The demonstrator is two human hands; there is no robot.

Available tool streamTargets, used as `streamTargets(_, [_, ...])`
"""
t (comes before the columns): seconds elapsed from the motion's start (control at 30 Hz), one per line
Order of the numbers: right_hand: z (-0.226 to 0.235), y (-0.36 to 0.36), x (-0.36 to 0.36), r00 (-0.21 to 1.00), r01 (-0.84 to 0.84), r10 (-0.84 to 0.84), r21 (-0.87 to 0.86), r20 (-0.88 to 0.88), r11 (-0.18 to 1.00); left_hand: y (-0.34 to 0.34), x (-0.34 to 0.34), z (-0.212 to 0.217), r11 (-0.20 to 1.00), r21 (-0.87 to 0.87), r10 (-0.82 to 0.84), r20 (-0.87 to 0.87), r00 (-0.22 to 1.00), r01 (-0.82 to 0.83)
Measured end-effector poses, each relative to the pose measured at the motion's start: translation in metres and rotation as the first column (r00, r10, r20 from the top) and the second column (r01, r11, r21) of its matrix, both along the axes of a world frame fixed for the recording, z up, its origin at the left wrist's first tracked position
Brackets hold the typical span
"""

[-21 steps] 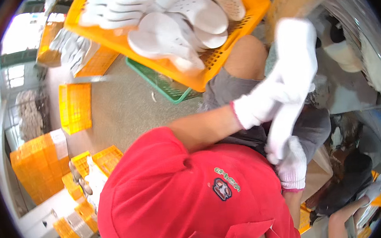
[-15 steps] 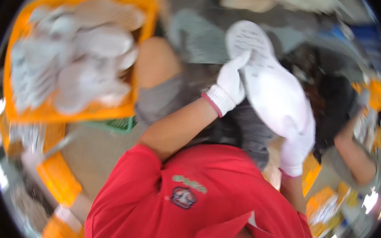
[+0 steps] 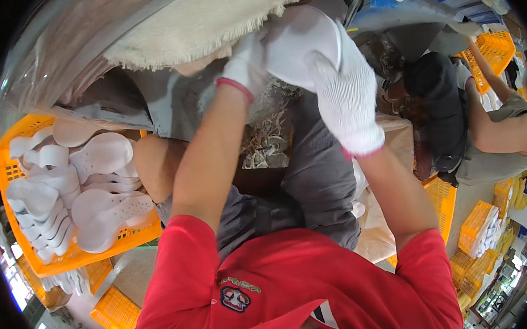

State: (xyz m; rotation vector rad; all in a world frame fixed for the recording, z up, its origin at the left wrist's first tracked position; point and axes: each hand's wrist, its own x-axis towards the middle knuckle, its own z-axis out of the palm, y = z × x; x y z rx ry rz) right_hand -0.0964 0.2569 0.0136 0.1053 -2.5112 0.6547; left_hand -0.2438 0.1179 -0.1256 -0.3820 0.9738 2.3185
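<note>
A white shoe insole [image 3: 300,41] is between my two gloved hands, close to the right end of a cream cloth piece with a frayed edge. My right hand [image 3: 347,93], in a white knit glove, grips the insole's right side, thumb on the near face and fingers round the far edge. At its left edge is my left hand [image 3: 246,64], also in a white glove; it closes on the insole, though its fingers are smeared by motion. The frayed cream cloth [image 3: 209,26] hangs just beyond my left hand.
At left, an orange crate [image 3: 18,227] is heaped with white insoles [image 3: 102,155]. Pale shavings [image 3: 267,133] lie below my hands, between my knees. A grey metal housing [image 3: 172,103] stands ahead. Another person [image 3: 490,134] sits at the right, near more orange crates [image 3: 475,225].
The insole has gone from an upright hold on the right to up near the frayed cloth. My left hand has moved left and my right hand forward. The view has shifted too.
</note>
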Motion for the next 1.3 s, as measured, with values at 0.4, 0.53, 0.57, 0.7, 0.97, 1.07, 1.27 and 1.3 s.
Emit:
streamTargets(0.4, [0.004,0.012,-0.078,0.961,-0.276,0.237,0.523,0.142,0.806,-0.075,0.100,0.055,0.813,-0.576,-0.443,-0.522,0.729,0.082])
streamTargets(0.53, [0.040,0.003,-0.012,0.846,-0.183,0.370,-0.442,0.385,0.878,-0.006,0.117,0.058,0.989,0.143,0.050,-0.109,0.993,-0.034])
streamTargets(0.57, [0.049,0.002,0.006,0.798,-0.015,0.235,-0.371,0.555,0.928,0.012,0.115,0.063,0.980,0.136,0.156,-0.060,0.986,-0.147])
streamTargets(0.7, [0.044,0.005,0.057,0.962,0.098,-0.030,-0.241,0.273,0.966,0.051,0.101,0.092,0.932,-0.037,0.361,0.029,0.932,-0.360])
streamTargets(0.97, [0.012,0.007,-0.002,0.986,0.151,-0.127,-0.235,0.112,0.960,0.060,0.037,0.053,0.901,-0.083,0.420,-0.064,0.905,-0.425])
streamTargets(1.07, [-0.002,0.012,-0.029,0.986,0.129,-0.101,-0.227,0.133,0.965,0.031,0.021,0.036,0.970,-0.127,0.190,-0.142,0.971,-0.209])
streamTargets(1.27, [-0.021,0.021,-0.071,0.994,0.013,-0.016,0.031,0.110,0.999,-0.054,0.047,0.050,0.177,-0.974,-0.384,-0.199,0.902,-0.140])
streamTargets(1.3, [-0.023,0.022,-0.077,0.991,-0.069,0.035,0.268,0.128,0.961,-0.066,0.051,0.053,0.118,-0.979,-0.455,-0.203,0.867,-0.167])
